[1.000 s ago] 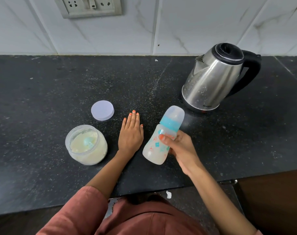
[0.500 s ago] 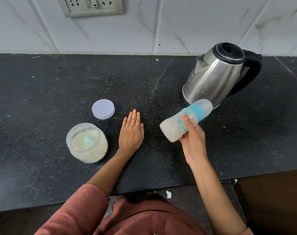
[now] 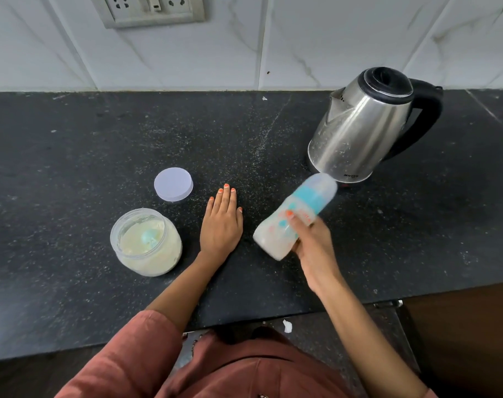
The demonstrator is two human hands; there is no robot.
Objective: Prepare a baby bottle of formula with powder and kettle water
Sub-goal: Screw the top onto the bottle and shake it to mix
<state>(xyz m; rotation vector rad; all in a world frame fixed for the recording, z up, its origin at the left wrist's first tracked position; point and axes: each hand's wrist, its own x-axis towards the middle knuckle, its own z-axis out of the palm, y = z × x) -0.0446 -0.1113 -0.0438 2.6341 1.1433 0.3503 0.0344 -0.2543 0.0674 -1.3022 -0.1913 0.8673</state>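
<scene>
One wide-angle view from your head
You look forward and down from close above the counter's (image 3: pixel 72 139) front edge, across to its back edge and the tiled wall (image 3: pixel 302 38).

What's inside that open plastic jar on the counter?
The jar holds pale cream powder, with a turquoise scoop lying in it. The powder covers the jar's bottom, and how much of the scoop is buried cannot be told.

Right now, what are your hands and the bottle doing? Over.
Right hand grips baby bottle, tilted, capped, milky inside. Left hand flat on counter. Powder jar open, lid beside it. Kettle close behind bottle.
</scene>
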